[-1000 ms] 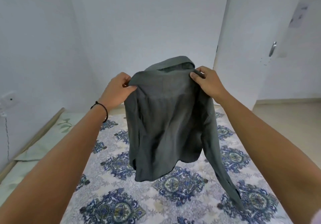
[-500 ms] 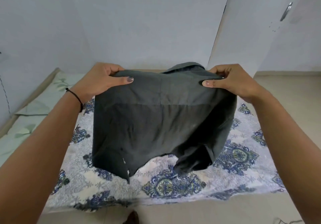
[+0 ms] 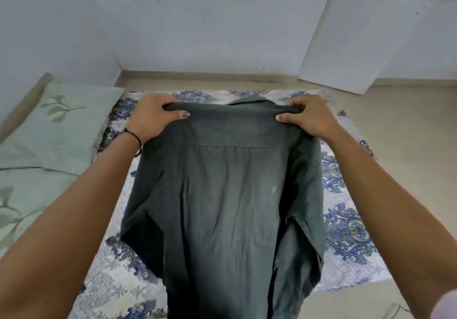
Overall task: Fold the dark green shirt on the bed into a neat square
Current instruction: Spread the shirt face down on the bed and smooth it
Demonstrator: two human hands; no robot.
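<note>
The dark green shirt (image 3: 222, 207) is spread back side up over the middle of the bed (image 3: 346, 249). Its collar (image 3: 249, 101) points to the bed's far edge, and its hem runs past the near edge, out of view. A yoke seam crosses the back below the shoulders. The sleeves are bunched along both sides. The lower cloth is blurred, so whether it rests flat on the bed cannot be told.

The left hand (image 3: 150, 118) pinches the left shoulder of the shirt, fingers (image 3: 160, 101) curled over the top fold and thumb pressed on the near face. The right hand (image 3: 309, 118) pinches the right shoulder the same way, both near the far edge. A thin black band (image 3: 135, 137) circles the left wrist.

The bed has a white cover with blue medallions. A pale green leaf-print pillow (image 3: 64, 125) lies at its left end. Beyond the far edge lie a beige floor (image 3: 408, 133) and a white wall (image 3: 210, 21).
</note>
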